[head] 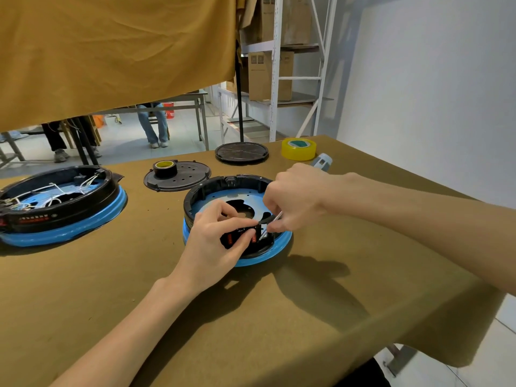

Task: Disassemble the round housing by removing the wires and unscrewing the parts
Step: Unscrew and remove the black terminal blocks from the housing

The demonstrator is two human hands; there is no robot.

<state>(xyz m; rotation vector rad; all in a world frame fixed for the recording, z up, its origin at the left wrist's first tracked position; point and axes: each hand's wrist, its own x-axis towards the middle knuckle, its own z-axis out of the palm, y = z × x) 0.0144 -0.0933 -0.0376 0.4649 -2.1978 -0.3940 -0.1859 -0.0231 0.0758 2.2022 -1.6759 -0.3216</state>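
A round black housing [215, 191] with a blue rim and a blue inner plate lies open on the table in front of me. My left hand [215, 241] pinches a small black part with red bits [237, 237] at the housing's near edge. My right hand [296, 196] grips a screwdriver; its grey handle [322, 162] sticks out behind the hand and its thin metal shaft [269, 227] slants down to that black part. The shaft's tip touches the part beside my left fingers.
A second round housing [60, 202] with white wires inside lies at the left. A black perforated cover [184, 178] carries a black tape roll [165, 167]. Behind are a black disc [241, 152] and a yellow tape roll [298, 148]. The table's edge runs along the right.
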